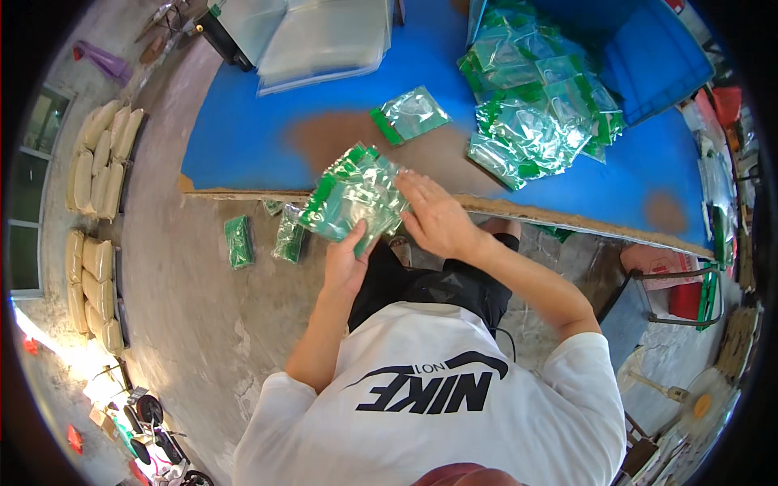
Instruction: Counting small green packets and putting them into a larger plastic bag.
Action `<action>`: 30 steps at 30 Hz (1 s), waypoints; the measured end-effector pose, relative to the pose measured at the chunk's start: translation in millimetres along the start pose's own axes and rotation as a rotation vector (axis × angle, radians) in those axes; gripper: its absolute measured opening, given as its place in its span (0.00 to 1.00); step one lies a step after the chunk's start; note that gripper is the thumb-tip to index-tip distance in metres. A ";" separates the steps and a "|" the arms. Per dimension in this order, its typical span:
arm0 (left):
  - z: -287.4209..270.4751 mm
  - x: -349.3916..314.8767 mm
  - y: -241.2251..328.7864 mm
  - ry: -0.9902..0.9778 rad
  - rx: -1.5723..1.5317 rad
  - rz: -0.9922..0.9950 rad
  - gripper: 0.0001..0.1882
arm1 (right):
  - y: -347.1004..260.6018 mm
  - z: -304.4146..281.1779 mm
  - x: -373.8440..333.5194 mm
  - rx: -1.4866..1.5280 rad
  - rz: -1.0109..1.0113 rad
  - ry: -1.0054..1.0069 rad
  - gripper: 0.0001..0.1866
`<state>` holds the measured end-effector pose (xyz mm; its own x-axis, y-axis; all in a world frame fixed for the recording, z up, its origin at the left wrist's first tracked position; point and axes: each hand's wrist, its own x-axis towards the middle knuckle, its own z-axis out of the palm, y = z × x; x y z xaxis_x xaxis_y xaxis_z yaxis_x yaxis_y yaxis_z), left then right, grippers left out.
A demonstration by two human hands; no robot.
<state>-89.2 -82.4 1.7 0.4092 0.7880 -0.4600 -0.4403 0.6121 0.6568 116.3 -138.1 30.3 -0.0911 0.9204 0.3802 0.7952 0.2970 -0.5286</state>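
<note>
A stack of clear plastic packets with green ends point(356, 194) is held over the table's near edge. My left hand point(347, 263) grips its near side, thumb on top and the other fingers hidden beneath. Against the stack's right side rests my right hand point(433, 212), its fingers stretched out and laid along the packets. One single packet point(412, 115) lies on the table just beyond the stack. To the right, a large heap of the same packets point(535, 105) spills from a blue bin point(660, 61) tipped on its side.
The blue table point(251, 146) has worn brown patches and a rough front edge. Clear plastic sheets point(324, 44) are piled at the far left. Bundles of green packets point(238, 241) lie on the floor. Filled sacks point(101, 162) stand by the left wall; a fan point(689, 401) stands at right.
</note>
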 end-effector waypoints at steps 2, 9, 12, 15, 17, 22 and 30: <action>-3.8 5.7 -17.4 -0.043 -0.081 -0.050 0.20 | -11.7 5.1 -1.5 0.104 -0.006 0.001 0.23; -10.1 10.3 -17.6 -0.122 -0.188 -0.163 0.23 | 121.1 -16.5 77.2 -0.349 0.048 0.151 0.22; -12.2 0.4 -9.4 -0.122 -0.219 -0.170 0.24 | 87.4 2.2 76.3 -0.686 0.029 -0.059 0.12; -11.7 -0.8 -13.4 -0.074 -0.129 -0.090 0.25 | 19.2 5.2 41.6 -0.551 -0.163 -0.152 0.08; -14.7 8.2 -21.5 0.002 -0.059 -0.078 0.25 | 9.4 -9.9 15.7 -0.044 -0.087 -0.250 0.09; -12.6 5.0 -25.4 -0.104 -0.040 -0.176 0.24 | 42.0 -83.2 -17.6 -0.311 0.247 0.386 0.15; -4.2 8.4 -41.0 -0.297 -0.071 -0.305 0.25 | 44.9 -89.6 -41.3 -0.030 0.334 0.537 0.22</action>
<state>-71.1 -100.6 -31.6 0.7369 0.5232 -0.4282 -0.3133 0.8255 0.4695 209.4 -185.6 58.9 0.4725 0.7038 0.5304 0.7459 0.0012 -0.6660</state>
